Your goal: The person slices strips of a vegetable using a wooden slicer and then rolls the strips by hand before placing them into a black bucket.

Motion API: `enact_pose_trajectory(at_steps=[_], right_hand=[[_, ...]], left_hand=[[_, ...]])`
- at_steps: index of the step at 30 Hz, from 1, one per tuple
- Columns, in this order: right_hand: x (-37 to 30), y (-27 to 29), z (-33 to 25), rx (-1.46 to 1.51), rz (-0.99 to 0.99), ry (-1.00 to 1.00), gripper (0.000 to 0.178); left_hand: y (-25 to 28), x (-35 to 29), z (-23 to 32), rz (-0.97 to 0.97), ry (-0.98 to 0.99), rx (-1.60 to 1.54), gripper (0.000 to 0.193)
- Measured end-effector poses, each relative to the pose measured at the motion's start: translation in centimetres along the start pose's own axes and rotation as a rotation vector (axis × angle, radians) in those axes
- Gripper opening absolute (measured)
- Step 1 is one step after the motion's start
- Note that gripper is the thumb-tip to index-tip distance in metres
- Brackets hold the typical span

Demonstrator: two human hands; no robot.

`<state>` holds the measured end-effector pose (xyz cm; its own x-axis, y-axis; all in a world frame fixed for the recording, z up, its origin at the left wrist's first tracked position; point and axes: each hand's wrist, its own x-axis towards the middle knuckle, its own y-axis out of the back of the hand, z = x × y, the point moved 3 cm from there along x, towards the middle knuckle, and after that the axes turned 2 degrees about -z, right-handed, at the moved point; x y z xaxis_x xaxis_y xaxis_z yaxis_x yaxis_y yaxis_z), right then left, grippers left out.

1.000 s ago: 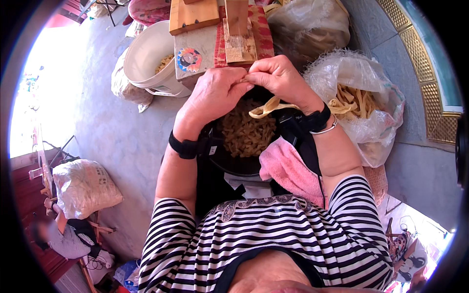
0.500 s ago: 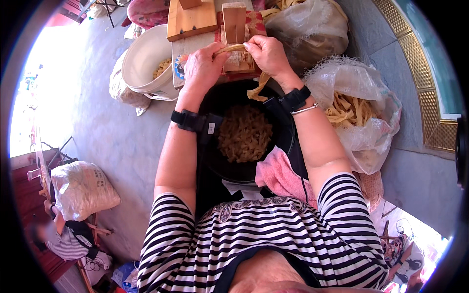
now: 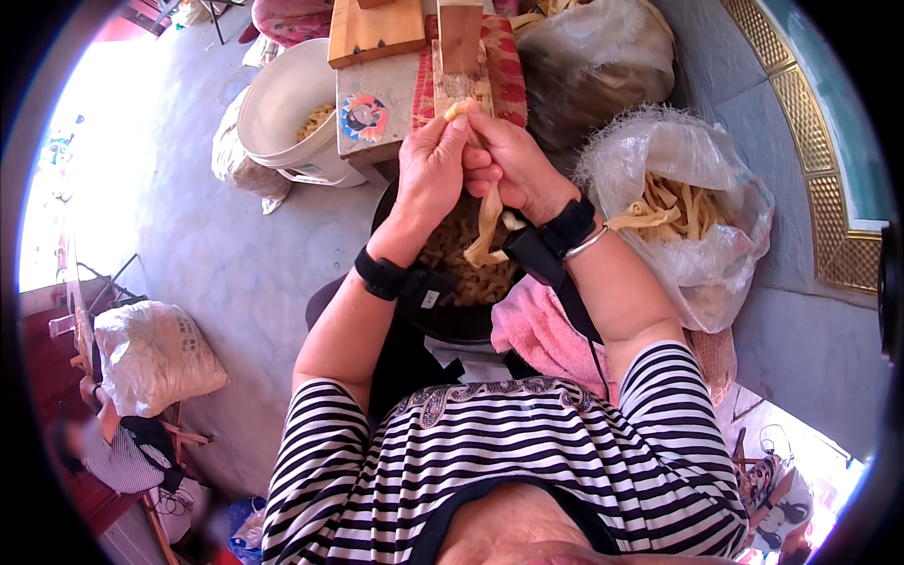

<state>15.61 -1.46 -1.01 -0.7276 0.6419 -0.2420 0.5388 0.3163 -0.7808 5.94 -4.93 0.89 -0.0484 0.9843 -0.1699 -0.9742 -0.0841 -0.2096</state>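
My left hand (image 3: 430,171) and my right hand (image 3: 524,168) come together over the front edge of a low wooden bench (image 3: 384,83). Thumbs and fingers of both hands pinch a pale yellow, ribbon-like strip (image 3: 488,224), bunched at the fingertips. Its loose end hangs below my right hand. Under my wrists stands a black tub (image 3: 452,326) with many short cut pieces (image 3: 471,284) in it, partly covered by my hands. Just beyond my fingertips, an upright wooden block (image 3: 460,40) rises from a board on the bench.
A white bucket (image 3: 260,132) with small pieces stands left of the bench. To the right sits an open plastic sack (image 3: 734,179) of long strips, with another sack (image 3: 603,56) behind it. A pink towel (image 3: 541,325) lies near my lap. Another person (image 3: 127,461) is at far left.
Both hands have drawn back toward me and closed together from their spread position at the wooden block. The strip, stretched between them before, is now bunched at the fingertips.
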Motion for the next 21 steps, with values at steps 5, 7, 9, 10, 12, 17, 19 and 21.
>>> enact_pose_trajectory(at_steps=[5,7,9,10,12,17,19,21], right_hand=[[-0.3,-1.1,1.2,0.013,-0.157,-0.087,0.033],[-0.6,-1.5,1.4,-0.078,-0.16,-0.12,0.031],[-0.6,-2.2,2.0,-0.135,-0.162,-0.15,0.029],[-0.5,-2.2,2.3,-0.136,-0.162,-0.175,0.026],[-0.7,-2.6,2.1,-0.128,-0.156,-0.126,0.026],[-1.7,-4.3,0.8,-0.135,-0.127,0.182,0.021],[-1.6,-3.2,0.9,-0.558,0.046,0.452,0.022],[-1.6,-2.9,0.6,-0.826,0.21,0.803,0.018]], left_hand=[[1.2,0.5,0.9,0.074,-0.163,-0.343,0.026],[3.0,0.9,1.6,0.076,-0.213,-0.557,0.025],[6.3,1.9,1.9,-0.073,-0.35,-0.769,0.023],[6.7,1.6,2.3,0.097,-0.389,-0.647,0.023],[6.4,0.8,4.1,0.419,-0.454,-0.395,0.023],[4.3,-1.2,4.5,0.318,-1.095,0.629,0.011],[2.0,-1.4,4.0,0.218,-1.168,0.708,0.016],[0.3,-1.8,2.6,0.173,-0.881,0.645,0.025]])
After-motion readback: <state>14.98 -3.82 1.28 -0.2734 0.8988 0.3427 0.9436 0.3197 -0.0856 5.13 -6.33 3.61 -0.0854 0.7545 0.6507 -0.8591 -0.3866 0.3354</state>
